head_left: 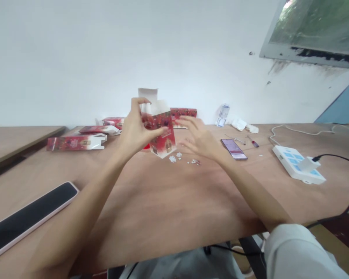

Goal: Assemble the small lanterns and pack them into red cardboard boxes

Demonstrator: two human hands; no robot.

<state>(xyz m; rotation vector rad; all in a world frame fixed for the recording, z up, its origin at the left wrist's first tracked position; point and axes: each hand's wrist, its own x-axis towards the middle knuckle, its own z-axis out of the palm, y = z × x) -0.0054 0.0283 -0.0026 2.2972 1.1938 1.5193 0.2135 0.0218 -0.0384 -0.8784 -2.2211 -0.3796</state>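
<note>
Red carton (163,133), top flap open, sits pinched in the left hand (135,131) above the desk (168,209); the right hand (202,141) hovers just beside it, fingers spread. Small white pieces (186,159) lie beneath, flattened red cartons (75,142) farther back left.

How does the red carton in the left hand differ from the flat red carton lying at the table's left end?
The held carton is opened into a box shape, upright and slightly tilted, white top flaps raised; the flat carton is collapsed and lies lengthwise. The held carton is gripped by the left hand; the flat carton rests on the table, untouched. Both are red printed card with white insides.
</note>
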